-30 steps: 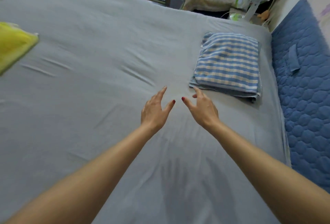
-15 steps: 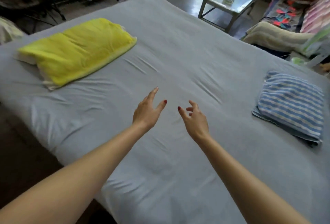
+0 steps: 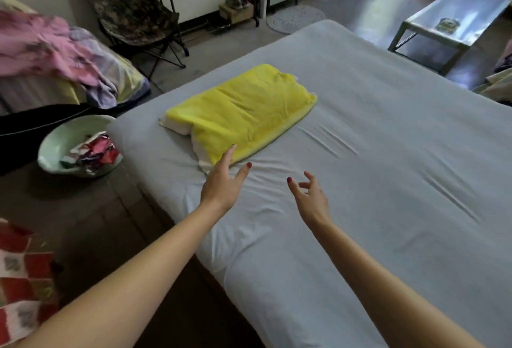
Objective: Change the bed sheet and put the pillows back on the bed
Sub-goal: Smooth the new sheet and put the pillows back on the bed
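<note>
- Grey bed sheet (image 3: 388, 181) stretched over a mattress, filling the centre and right of the frame, with soft creases near the middle and the lower left edge.
- Yellow pillow (image 3: 243, 115) lying on the sheet in the upper centre, its long side running diagonally; white inner edge showing at its lower left end.
- Left hand (image 3: 221, 184) reaching out at centre frame, fingers straight and spread, holding nothing; fingertips overlapping the near corner of the pillow, actual contact impossible to tell.
- Right hand (image 3: 311, 200) just right of the left one, above the sheet, fingers loosely curled and apart, grasping nothing; red polish visible on the thumbnail.
- Both bare forearms entering from the bottom edge of the frame.
- Pale green basin (image 3: 69, 140) on the dark floor at middle left, just beside the mattress corner, holding crumpled red, white and dark cloth.
- Heap of pink and lilac fabric (image 3: 55, 48) at upper left, blurred.
- Folding chair (image 3: 133, 12) with a dark patterned seat at upper left centre, against the wall.
- Metal-framed low table (image 3: 448, 20) at upper right, beyond the bed, with a small round object on top.
- Red and white patterned cloth (image 3: 19, 278) at the lower left edge.
</note>
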